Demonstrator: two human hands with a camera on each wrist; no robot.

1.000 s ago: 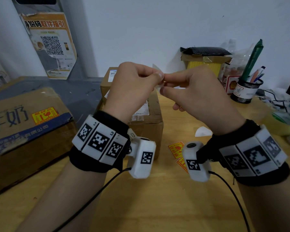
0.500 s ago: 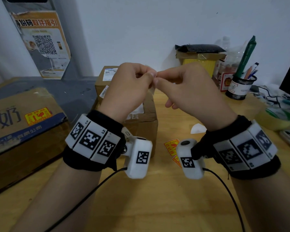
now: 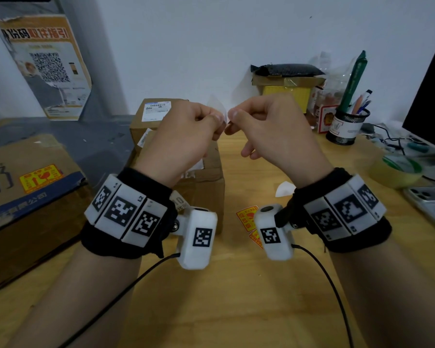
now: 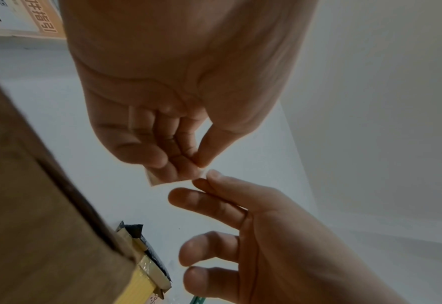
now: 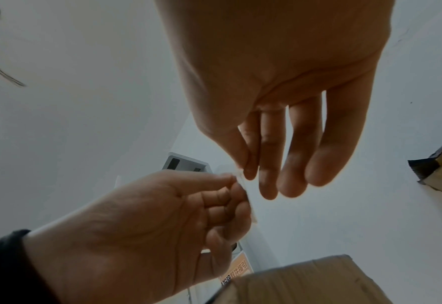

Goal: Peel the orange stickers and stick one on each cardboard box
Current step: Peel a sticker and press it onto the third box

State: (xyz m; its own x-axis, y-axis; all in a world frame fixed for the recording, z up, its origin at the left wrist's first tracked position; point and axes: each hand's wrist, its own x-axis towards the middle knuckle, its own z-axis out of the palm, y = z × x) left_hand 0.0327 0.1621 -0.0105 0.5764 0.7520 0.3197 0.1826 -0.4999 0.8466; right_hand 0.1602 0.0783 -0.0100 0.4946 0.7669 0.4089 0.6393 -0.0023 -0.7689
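Observation:
I hold both hands up over the wooden table. My left hand (image 3: 215,121) pinches a small pale sticker sheet (image 3: 219,109) between thumb and curled fingers. My right hand (image 3: 236,119) pinches its near corner with thumb and forefinger, the other fingers loosely spread. The sheet (image 4: 170,178) juts out below the left fingertips in the left wrist view. A small cardboard box (image 3: 156,121) stands behind the left hand. To the left lies a large cardboard box (image 3: 15,197) with an orange sticker (image 3: 40,177) on its top. More orange stickers (image 3: 246,218) lie on the table under my right wrist.
A white backing scrap (image 3: 285,189) lies on the table. At the back right are a yellow box (image 3: 285,92), a mesh pen cup (image 3: 347,126), a tape roll (image 3: 397,169), cables, a phone (image 3: 430,204) and a dark monitor (image 3: 432,96). A poster (image 3: 43,64) hangs at the left.
Both hands stay raised with fingertips meeting on the sheet. The pale edge of the sheet, hidden half a second ago, shows again above the left fingertips.

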